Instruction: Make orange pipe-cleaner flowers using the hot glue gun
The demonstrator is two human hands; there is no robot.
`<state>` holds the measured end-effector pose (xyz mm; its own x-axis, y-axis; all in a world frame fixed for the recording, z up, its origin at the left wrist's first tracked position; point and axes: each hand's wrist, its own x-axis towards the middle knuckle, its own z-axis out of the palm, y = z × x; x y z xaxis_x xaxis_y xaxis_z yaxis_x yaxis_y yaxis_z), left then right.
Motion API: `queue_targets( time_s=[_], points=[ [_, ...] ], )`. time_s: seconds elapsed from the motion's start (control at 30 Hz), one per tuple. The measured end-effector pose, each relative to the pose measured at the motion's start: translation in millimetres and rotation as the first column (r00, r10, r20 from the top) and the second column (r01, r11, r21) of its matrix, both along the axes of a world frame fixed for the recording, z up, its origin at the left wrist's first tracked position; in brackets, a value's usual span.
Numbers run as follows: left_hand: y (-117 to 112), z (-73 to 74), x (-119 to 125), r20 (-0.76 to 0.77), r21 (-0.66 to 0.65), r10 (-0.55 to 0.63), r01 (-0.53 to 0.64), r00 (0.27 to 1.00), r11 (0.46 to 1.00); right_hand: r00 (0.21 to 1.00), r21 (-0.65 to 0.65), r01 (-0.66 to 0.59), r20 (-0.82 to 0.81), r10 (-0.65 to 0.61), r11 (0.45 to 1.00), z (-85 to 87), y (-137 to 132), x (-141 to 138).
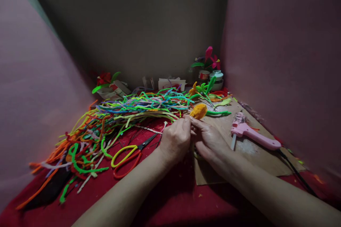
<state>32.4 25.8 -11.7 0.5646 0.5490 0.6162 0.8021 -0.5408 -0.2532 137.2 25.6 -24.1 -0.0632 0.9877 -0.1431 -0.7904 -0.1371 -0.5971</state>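
Note:
My left hand [174, 140] and my right hand [209, 142] meet at the middle of the red cloth, fingers pinched together. Between the fingertips rises an orange fuzzy pipe-cleaner bud [198, 111], held just below its head by both hands. A green pipe-cleaner stem [218, 113] lies right of the bud on the brown cardboard sheet [255, 156]. Whether this stem joins the bud I cannot make out.
A big heap of coloured pipe cleaners [112, 117] spreads across the left. Scissors with yellow and orange handles [128, 156] lie before it. A pink glue gun [253, 134] with a black cord rests on the cardboard. Small jars and a pink pipe-cleaner flower [211, 60] stand at the back.

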Motion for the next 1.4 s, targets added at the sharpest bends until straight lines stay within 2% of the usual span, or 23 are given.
queue_targets(
  time_s=[0.23, 0.33, 0.43, 0.57, 0.67, 0.73, 0.83, 0.93, 1.0, 1.1, 1.17, 1.23, 1.3, 1.33, 1.4],
  points=[
    [7, -0.9, -12, 0.119, -0.074, -0.157, 0.167, 0.980, 0.983, 0.999, 0.018, -0.047, 0.007, 0.047, 0.999, 8.0, -6, 2],
    [5, -0.7, -15, 0.220, -0.088, -0.172, 0.195, 0.960, 0.977, 0.998, 0.058, -0.054, 0.035, 0.052, 0.997, 12.2, -8, 3],
    [2, 1.7, -16, 0.377, -0.149, -0.170, 0.241, 0.911, 0.959, 0.996, 0.116, -0.016, 0.085, 0.006, 0.993, 13.4, -9, 5],
    [-3, 7.6, -13, 0.612, -0.299, -0.063, 0.305, 0.788, 0.904, 0.989, 0.129, 0.003, 0.147, -0.022, 0.992, 14.8, -9, 9],
    [-4, 11.4, -12, 0.711, -0.387, 0.025, 0.362, 0.703, 0.848, 0.984, 0.133, 0.005, 0.174, -0.028, 0.991, 16.7, -9, 14],
    [-4, 13.9, -12, 0.772, -0.457, 0.128, 0.405, 0.622, 0.792, 0.978, 0.118, 0.039, 0.201, -0.062, 0.992, 17.0, -8, 17],
    [-3, 18.7, -13, 0.842, -0.523, 0.315, 0.523, 0.437, 0.673, 0.938, 0.158, 0.118, 0.307, -0.162, 0.980, 15.5, -4, 24],
    [-2, 23.2, -16, 0.847, -0.519, 0.440, 0.639, 0.297, 0.568, 0.816, 0.265, 0.065, 0.540, -0.204, 0.962, 15.0, -1, 31],
    [-2, 24.5, -18, 0.836, -0.515, 0.484, 0.674, 0.258, 0.530, 0.713, 0.289, -0.030, 0.677, -0.182, 0.957, 16.3, -2, 34],
    [-4, 23.3, -23, 0.834, -0.502, 0.500, 0.701, 0.235, 0.507, 0.555, 0.308, -0.143, 0.812, -0.181, 0.940, 17.8, -8, 40],
    [-5, 21.6, -26, 0.837, -0.492, 0.499, 0.712, 0.227, 0.501, 0.378, 0.351, -0.230, 0.892, -0.249, 0.908, 16.2, -15, 44],
    [-6, 20.6, -29, 0.832, -0.489, 0.509, 0.723, 0.220, 0.488, 0.138, 0.375, -0.372, 0.927, -0.349, 0.850, 12.2, -23, 48],
    [-7, 20.7, -31, 0.822, -0.488, 0.532, 0.735, 0.205, 0.471, -0.092, 0.323, -0.527, 0.898, -0.431, 0.786, 7.0, -31, 51],
    [-7, 21.1, -31, 0.816, -0.487, 0.544, 0.742, 0.198, 0.461, -0.173, 0.282, -0.580, 0.874, -0.455, 0.764, 4.3, -34, 52],
    [-7, 21.7, -32, 0.805, -0.487, 0.563, 0.751, 0.189, 0.445, -0.268, 0.214, -0.636, 0.840, -0.472, 0.742, -0.8, -38, 52]
  ],
)
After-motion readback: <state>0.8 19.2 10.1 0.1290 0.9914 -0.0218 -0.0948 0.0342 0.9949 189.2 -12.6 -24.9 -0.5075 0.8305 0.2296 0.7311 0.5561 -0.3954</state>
